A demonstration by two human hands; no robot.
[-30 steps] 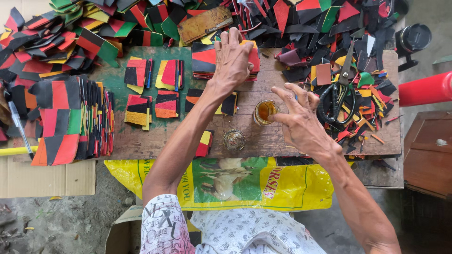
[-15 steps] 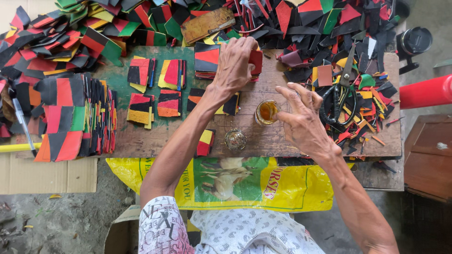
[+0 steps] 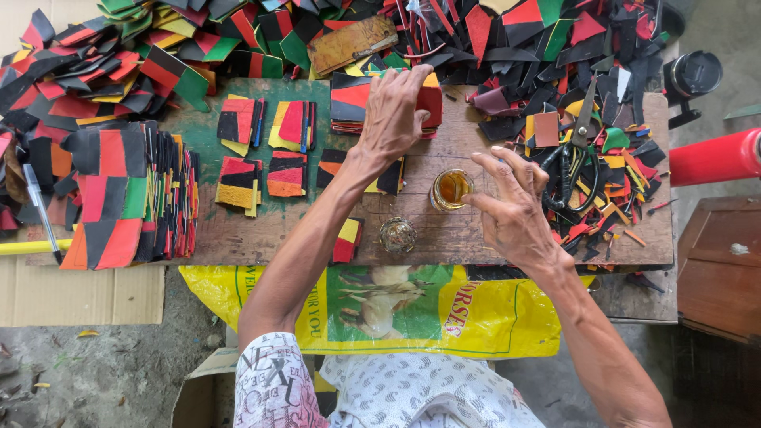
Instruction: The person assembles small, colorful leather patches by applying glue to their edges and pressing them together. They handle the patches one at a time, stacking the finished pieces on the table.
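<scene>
Roughly midway: your left hand (image 3: 394,111) presses the red-black-yellow patch stack (image 3: 376,101), right hand (image 3: 511,210) hovers spread, empty, by the small amber glue jar (image 3: 452,189); loose scrap heap (image 3: 555,47) remains.

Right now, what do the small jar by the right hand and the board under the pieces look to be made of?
Small jar: clear glass by the look, glossy, with amber liquid showing through; it could be clear plastic. Board: bare wood, matt and worn, with visible grain and green stains at its left. The right hand hovers beside the jar.
</scene>
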